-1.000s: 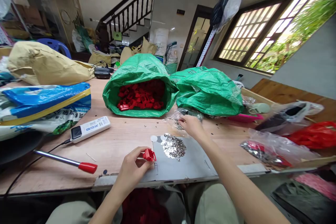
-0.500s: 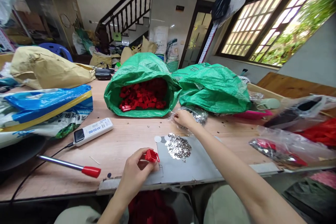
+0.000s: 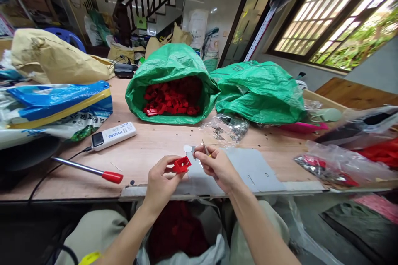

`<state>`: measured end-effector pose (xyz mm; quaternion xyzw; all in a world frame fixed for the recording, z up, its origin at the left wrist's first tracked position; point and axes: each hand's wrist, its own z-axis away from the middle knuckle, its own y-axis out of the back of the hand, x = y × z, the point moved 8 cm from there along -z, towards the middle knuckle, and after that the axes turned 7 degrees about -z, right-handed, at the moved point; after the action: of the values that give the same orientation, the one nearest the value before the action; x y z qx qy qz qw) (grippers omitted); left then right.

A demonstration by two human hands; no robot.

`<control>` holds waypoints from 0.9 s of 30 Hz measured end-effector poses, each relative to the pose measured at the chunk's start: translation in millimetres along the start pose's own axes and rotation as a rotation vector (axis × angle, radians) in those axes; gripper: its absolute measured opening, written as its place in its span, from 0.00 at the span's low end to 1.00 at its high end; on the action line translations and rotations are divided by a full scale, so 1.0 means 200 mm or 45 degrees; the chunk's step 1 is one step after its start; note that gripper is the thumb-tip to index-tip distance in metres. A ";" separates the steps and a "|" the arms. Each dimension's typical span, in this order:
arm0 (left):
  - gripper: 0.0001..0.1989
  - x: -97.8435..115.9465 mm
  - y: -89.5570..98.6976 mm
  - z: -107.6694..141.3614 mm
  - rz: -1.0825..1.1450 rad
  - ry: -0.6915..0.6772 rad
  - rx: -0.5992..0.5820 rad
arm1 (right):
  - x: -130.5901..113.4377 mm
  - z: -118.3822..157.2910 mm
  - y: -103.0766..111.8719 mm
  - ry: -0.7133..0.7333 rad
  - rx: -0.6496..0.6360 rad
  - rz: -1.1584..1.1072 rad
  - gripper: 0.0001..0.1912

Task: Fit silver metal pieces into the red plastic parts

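My left hand (image 3: pixel 162 176) pinches a small red plastic housing (image 3: pixel 182 164) by its side, with its hollow facing up and a bit of metal showing inside. Close on its right, my right hand (image 3: pixel 217 166) is closed around a slim pointed metal tool (image 3: pixel 205 148), whose tip points up and away. At the thumb and forefinger of that hand shows a tiny metal piece (image 3: pixel 195 154), too small to name. Beneath both hands lies a grey board (image 3: pixel 245 165). The pile of small metal pieces on it is mostly hidden behind my right hand. A white disc (image 3: pixel 187 148) lies at the board's far left corner.
A green sack (image 3: pixel 168 60) lies open with many red parts (image 3: pixel 174 99) inside. Right of it are another green sack (image 3: pixel 258 91) and a clear bag of metal pieces (image 3: pixel 230 127). A white handheld device (image 3: pixel 114 136) and a red-handled lever (image 3: pixel 112 177) are at left.
My right hand has come back from the clear bag to beside the red housing, now with the pointed tool plainly visible. My left hand still holds the housing. The camera view has tipped down.
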<state>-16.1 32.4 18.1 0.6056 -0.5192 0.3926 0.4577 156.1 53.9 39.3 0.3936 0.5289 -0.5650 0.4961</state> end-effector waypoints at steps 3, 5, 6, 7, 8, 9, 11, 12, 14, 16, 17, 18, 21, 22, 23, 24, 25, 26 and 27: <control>0.12 0.04 0.00 0.00 -0.008 -0.047 0.015 | 0.07 0.03 -0.06 -0.005 0.075 -0.086 0.21; 0.13 0.03 0.01 0.00 0.042 -0.005 0.013 | 0.09 0.03 -0.06 0.009 0.140 -0.111 0.23; 0.13 0.02 0.00 0.00 0.101 0.042 0.002 | 0.10 0.03 -0.05 0.017 0.167 -0.122 0.23; 0.15 0.00 0.00 -0.01 0.185 0.105 -0.031 | 0.10 0.04 -0.05 0.021 0.184 -0.130 0.23; 0.18 -0.02 -0.02 -0.01 0.289 0.174 -0.078 | 0.11 0.04 -0.04 0.022 0.190 -0.137 0.23; 0.21 -0.03 -0.04 -0.01 0.410 0.239 -0.135 | 0.10 0.05 -0.04 0.020 0.186 -0.142 0.22; 0.28 -0.03 -0.08 0.00 0.672 0.353 -0.260 | 0.09 0.07 -0.04 0.013 0.151 -0.149 0.21; 0.29 -0.03 -0.10 0.01 0.795 0.405 -0.314 | 0.08 0.08 -0.04 0.016 0.135 -0.144 0.20; 0.27 -0.02 -0.14 0.03 0.990 0.513 -0.401 | 0.05 0.10 -0.05 0.045 0.126 -0.105 0.20; 0.21 -0.02 -0.17 0.06 1.103 0.614 -0.478 | 0.02 0.11 -0.04 0.105 0.147 -0.016 0.19; 0.18 -0.02 -0.19 0.08 1.139 0.652 -0.513 | 0.00 0.12 -0.04 0.147 0.159 0.045 0.19; 0.17 -0.01 -0.20 0.09 1.165 0.679 -0.552 | -0.02 0.12 -0.04 0.197 0.164 0.110 0.18; 0.15 -0.02 -0.24 0.13 1.221 0.732 -0.645 | -0.07 0.14 -0.06 0.347 0.143 0.277 0.14; 0.15 -0.02 -0.24 0.13 1.229 0.744 -0.664 | -0.07 0.15 -0.06 0.380 0.134 0.307 0.13; 0.15 -0.02 -0.25 0.14 1.233 0.754 -0.676 | -0.08 0.16 -0.06 0.401 0.128 0.330 0.12; 0.14 -0.03 -0.26 0.14 1.233 0.763 -0.681 | -0.09 0.16 -0.06 0.412 0.123 0.349 0.11; 0.14 -0.03 -0.26 0.14 1.228 0.770 -0.684 | -0.09 0.17 -0.06 0.421 0.120 0.367 0.10; 0.14 -0.03 -0.27 0.14 1.218 0.773 -0.685 | -0.09 0.18 -0.06 0.429 0.115 0.384 0.10; 0.15 -0.03 -0.27 0.14 1.207 0.774 -0.683 | -0.10 0.18 -0.06 0.434 0.108 0.402 0.09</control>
<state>36.6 9.0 -3.1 0.0345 -0.6588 0.5636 0.4971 151.9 19.8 65.5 0.5815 0.5128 -0.4275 0.4649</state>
